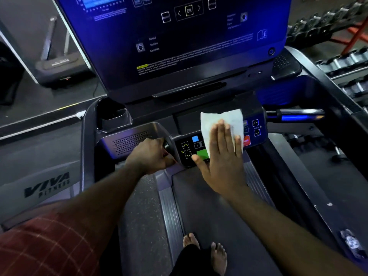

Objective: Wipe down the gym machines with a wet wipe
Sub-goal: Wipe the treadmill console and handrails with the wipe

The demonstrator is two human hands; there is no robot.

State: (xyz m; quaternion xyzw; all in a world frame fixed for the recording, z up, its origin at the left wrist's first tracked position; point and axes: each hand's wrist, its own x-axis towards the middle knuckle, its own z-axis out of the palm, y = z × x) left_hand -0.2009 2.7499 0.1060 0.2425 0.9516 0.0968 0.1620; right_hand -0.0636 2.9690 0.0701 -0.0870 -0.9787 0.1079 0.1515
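Your right grip (223,156), fingers flat, presses the wet wipe (223,120) onto the treadmill's button panel (185,150) while your left grip (149,156) clasps the left handlebar (168,147); judge the task as early, with the screen (179,36), right handlebar (294,114) and neighbouring machine (57,64) apparently left to wipe.

The right hand (220,156) is pressing a white wipe (222,124) flat against the treadmill's control panel (186,148); the left hand (151,156) is gripping the left handle (167,146).
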